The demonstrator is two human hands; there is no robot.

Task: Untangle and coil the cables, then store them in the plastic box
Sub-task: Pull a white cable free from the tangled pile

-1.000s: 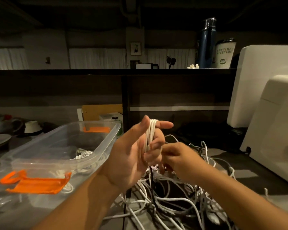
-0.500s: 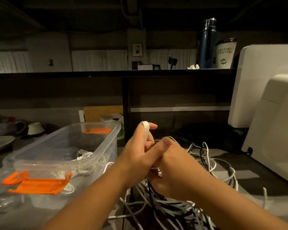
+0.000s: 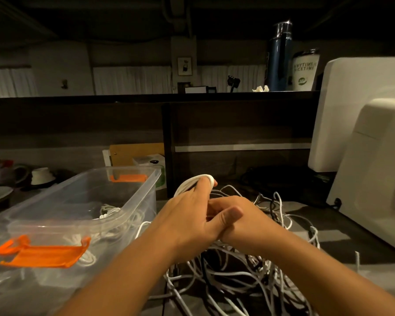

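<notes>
Fingers [image 3: 202, 184] of the left hand [image 3: 187, 215] curl tight round the white coil [image 3: 187, 182], up over the middle of the table [image 3: 342, 226], beside the plastic box [image 3: 132, 208]. The right hand [image 3: 249, 224] is tucked behind, so I cannot tell if its fingers grip. Best to hold the loops snug and feed the loose end slowly. The cable pile [image 3: 237, 274], by the table's near edge, is partly cut off.

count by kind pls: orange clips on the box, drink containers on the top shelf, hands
orange clips: 2
drink containers: 2, blue flask and white tumbler
hands: 2, left hand gripping the white coil, right hand
total: 6
</notes>
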